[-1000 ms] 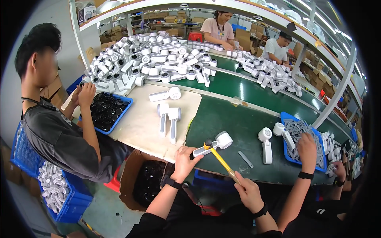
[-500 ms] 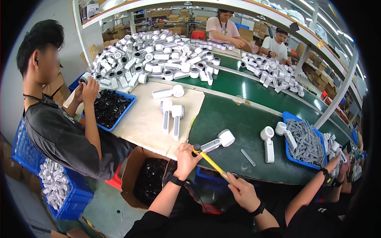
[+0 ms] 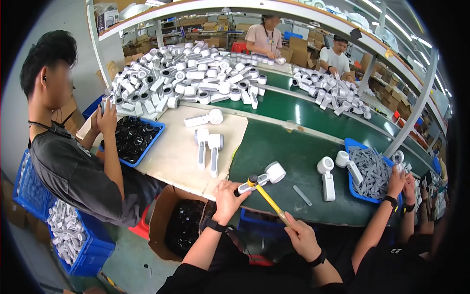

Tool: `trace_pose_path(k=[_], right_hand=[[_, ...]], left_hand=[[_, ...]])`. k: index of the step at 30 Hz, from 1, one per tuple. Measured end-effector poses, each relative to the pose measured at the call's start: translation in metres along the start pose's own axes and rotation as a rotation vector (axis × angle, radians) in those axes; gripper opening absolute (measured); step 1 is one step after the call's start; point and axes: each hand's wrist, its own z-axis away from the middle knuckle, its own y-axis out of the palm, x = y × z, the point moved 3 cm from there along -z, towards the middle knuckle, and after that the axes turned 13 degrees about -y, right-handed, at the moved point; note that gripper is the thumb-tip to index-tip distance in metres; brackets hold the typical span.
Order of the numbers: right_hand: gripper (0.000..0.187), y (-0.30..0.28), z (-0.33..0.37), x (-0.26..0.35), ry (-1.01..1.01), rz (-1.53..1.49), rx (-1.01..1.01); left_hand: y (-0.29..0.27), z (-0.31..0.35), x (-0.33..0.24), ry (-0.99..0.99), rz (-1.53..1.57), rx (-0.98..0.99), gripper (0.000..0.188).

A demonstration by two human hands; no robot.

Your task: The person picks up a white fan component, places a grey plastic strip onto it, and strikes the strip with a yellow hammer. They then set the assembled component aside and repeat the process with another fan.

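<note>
My left hand (image 3: 227, 203) is closed on the handle end of a white handheld device (image 3: 275, 172) with a round head, lying at the green table's near edge. My right hand (image 3: 304, 240) grips a hammer (image 3: 270, 200) by its yellow shaft. The dark hammer head is over the device's handle, close to my left fingers; whether it touches cannot be made out. To the right lies a loose grey strip (image 3: 302, 195). Beyond it stands another white device (image 3: 326, 179).
A blue tray (image 3: 350, 184) of grey strips is at right, beside a co-worker's hands (image 3: 399, 180). At left, another person (image 3: 63, 152) works by a blue tray (image 3: 146, 158) of black parts. A large heap of white devices (image 3: 191, 73) lies behind. Below sits a cardboard box (image 3: 159, 230).
The hammer head has shifted slightly right, onto the device's handle area. My left hand has moved a little. At right, the co-worker's hands have risen to a white device beside the tray.
</note>
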Motion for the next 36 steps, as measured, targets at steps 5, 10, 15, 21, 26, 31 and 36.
trace_pose_path(k=[5, 10, 15, 21, 26, 31, 36], right_hand=[[0.048, -0.008, 0.005, -0.005, 0.046, 0.043, -0.128], [0.048, -0.013, 0.003, 0.0, 0.062, 0.002, -0.192], [0.05, -0.01, 0.009, -0.024, 0.069, 0.084, -0.144], [0.047, 0.006, 0.022, -0.039, 0.109, -0.013, -0.18], [0.052, 0.0, 0.032, -0.049, 0.241, -0.307, -0.213], [0.053, -0.002, 0.037, -0.035, 0.294, -0.47, -0.283], [0.054, -0.004, 0.019, -0.024, 0.129, -0.315, -0.19]], left_hand=[[0.005, 0.002, 0.003, -0.001, 0.0, -0.001, 0.032], [0.003, 0.002, 0.006, -0.024, -0.012, 0.014, 0.031], [0.004, 0.004, 0.005, -0.001, -0.019, 0.019, 0.031], [0.003, 0.007, 0.0, 0.059, 0.019, 0.006, 0.029], [-0.003, 0.019, -0.021, -0.016, 0.101, 0.062, 0.044], [-0.004, 0.016, -0.004, -0.752, 1.186, 0.656, 0.054], [-0.021, 0.016, -0.023, 0.05, -0.057, -0.163, 0.034]])
